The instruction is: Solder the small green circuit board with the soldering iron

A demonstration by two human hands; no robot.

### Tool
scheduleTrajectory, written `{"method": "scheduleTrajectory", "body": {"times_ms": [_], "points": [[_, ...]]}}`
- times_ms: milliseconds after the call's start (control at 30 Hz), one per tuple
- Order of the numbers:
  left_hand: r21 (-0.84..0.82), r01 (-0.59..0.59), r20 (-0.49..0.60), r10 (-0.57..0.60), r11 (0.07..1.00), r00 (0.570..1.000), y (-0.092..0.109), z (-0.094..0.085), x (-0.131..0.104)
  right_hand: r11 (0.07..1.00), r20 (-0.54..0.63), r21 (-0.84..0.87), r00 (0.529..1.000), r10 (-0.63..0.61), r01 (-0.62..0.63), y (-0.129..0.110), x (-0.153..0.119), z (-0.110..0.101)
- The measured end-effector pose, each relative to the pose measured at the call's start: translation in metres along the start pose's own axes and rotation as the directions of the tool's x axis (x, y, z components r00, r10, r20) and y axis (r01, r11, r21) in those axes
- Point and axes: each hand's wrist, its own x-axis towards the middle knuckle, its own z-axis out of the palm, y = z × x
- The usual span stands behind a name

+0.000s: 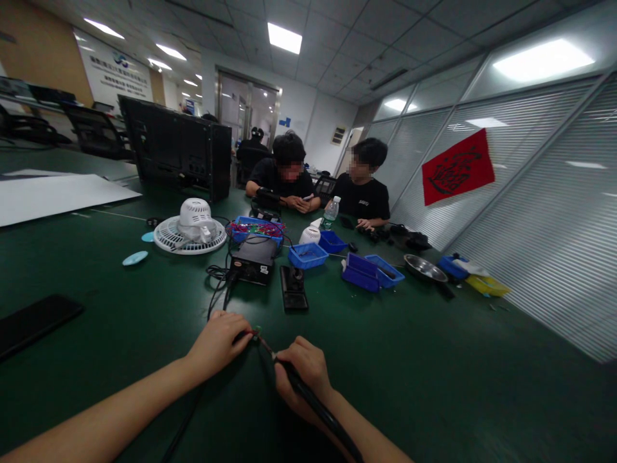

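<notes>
In the head view, my right hand (306, 373) is closed round a soldering iron (292, 371), its metal tip pointing forward and to the left. My left hand (222, 341) pinches what looks like a thin red wire (251, 332) beside a small green circuit board (258, 330). The iron's tip meets the board or comes very close to it; whether it touches is too small to tell. A black cable runs back from the iron along my right forearm.
Beyond my hands stand a black soldering station (254, 258), an iron stand (294, 289) and a blue basket of wires (255, 229). A white fan part (191, 228) lies left, a black phone (38, 321) nearer. Blue trays (360, 272) sit right. Two people (362, 186) sit opposite.
</notes>
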Motion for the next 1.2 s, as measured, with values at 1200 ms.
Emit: {"method": "scheduleTrajectory", "body": {"times_ms": [1200], "points": [[-0.056, 0.049, -0.034, -0.051, 0.997, 0.998, -0.0045, 0.0068, -0.0002, 0.997, -0.006, 0.066, 0.999, 0.041, -0.040, 0.0048, -0.0002, -0.0012]]}}
